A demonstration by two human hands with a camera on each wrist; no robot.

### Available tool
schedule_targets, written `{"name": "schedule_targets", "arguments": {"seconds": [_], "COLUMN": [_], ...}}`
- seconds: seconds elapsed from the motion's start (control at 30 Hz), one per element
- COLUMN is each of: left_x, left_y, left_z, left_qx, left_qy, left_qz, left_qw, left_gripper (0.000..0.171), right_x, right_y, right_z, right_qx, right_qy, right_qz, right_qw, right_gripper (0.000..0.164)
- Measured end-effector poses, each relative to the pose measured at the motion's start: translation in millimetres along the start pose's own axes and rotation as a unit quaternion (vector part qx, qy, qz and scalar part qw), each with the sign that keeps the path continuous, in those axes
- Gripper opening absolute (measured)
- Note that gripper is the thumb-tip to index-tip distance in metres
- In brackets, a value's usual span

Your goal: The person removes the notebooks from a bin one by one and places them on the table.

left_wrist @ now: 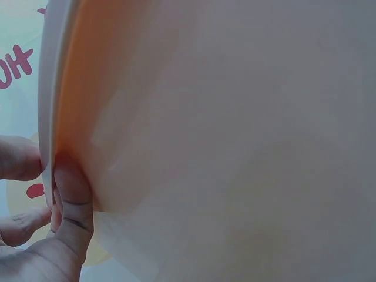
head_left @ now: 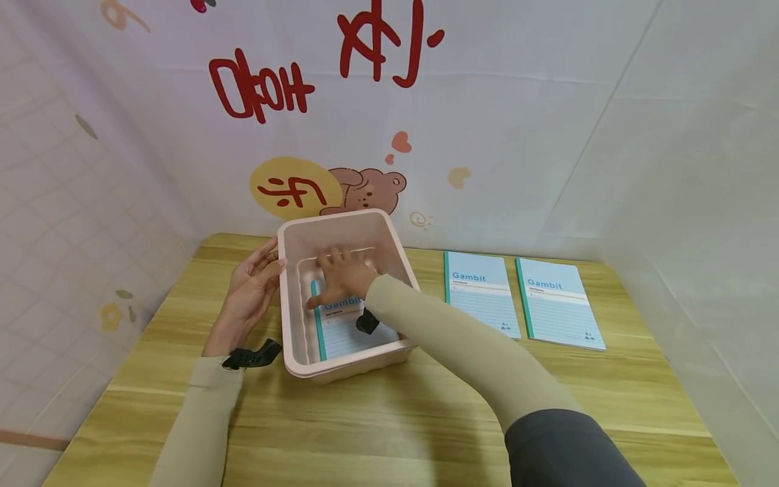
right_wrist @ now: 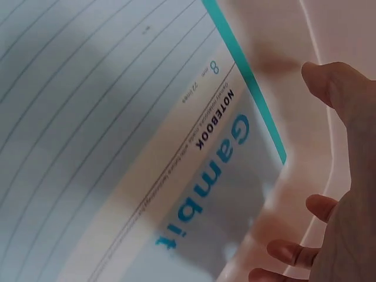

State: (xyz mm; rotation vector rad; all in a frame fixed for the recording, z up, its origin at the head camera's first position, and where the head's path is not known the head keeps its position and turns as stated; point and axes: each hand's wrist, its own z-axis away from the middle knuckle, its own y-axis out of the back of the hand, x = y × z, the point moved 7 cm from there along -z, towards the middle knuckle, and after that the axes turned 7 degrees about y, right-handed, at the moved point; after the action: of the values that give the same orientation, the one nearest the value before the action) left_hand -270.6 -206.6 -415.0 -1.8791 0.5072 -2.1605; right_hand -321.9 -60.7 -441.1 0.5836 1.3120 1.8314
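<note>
A pale pink plastic storage bin (head_left: 287, 325) stands on the wooden table. Inside lies a light blue Gambit notebook (head_left: 342, 337) with a teal spine on the left. My left hand (head_left: 246, 291) grips the bin's left rim, and the left wrist view shows thumb and fingers (left_wrist: 73, 185) on both sides of it. Down in the bin, my right hand (head_left: 343, 276) has its fingers spread, over the notebook's top end, and holds nothing. In the right wrist view its fingertips (right_wrist: 288, 251) are beside the notebook's top edge, by the bin wall.
Two more Gambit notebooks, a nearer one (head_left: 481, 297) and a farther-right one (head_left: 562, 304), lie flat side by side to the right of the bin. A white printed wall sheet (head_left: 517, 135) rises behind the table (head_left: 341, 433), with similar sheets at both sides.
</note>
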Motion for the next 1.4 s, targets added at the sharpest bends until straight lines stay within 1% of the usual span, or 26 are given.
{"name": "schedule_targets", "arguments": {"seconds": [0.33, 0.5, 0.67, 0.93, 1.03, 1.17, 1.4], "left_x": [-0.8, -0.6, -0.9, -0.9, -0.4, 0.0, 0.2], "left_y": [-1.4, -1.2, -1.2, -1.5, -0.7, 0.7, 1.6], "left_z": [0.4, 0.0, -0.6, -0.5, 0.2, 0.9, 1.4], "left_qx": [-0.006, -0.007, -0.005, 0.0, 0.003, 0.004, 0.0], "left_qy": [0.0, -0.002, -0.002, -0.001, -0.002, -0.002, -0.001], "left_qz": [0.004, 0.004, -0.003, -0.01, -0.01, -0.009, -0.006], "left_qw": [1.0, 1.0, 1.0, 0.9999, 0.9999, 0.9999, 1.0], "left_gripper": [0.069, 0.068, 0.069, 0.069, 0.069, 0.069, 0.069], "right_x": [-2, -3, -2, -1, -3, -6, -7], "right_y": [-8, -10, -11, -12, -11, -8, -1], "right_z": [-2, -1, -1, -3, -3, -3, -3], "right_qx": [0.0, 0.008, 0.005, 0.009, 0.01, 0.011, 0.034], "right_qy": [0.013, 0.021, 0.019, 0.012, 0.01, 0.01, 0.003], "right_qz": [-0.006, -0.015, -0.015, -0.012, -0.007, 0.019, 0.057], "right_qw": [1.0, 1.0, 1.0, 1.0, 1.0, 1.0, 0.998], "right_gripper": [0.088, 0.084, 0.086, 0.105, 0.103, 0.098, 0.106]}}
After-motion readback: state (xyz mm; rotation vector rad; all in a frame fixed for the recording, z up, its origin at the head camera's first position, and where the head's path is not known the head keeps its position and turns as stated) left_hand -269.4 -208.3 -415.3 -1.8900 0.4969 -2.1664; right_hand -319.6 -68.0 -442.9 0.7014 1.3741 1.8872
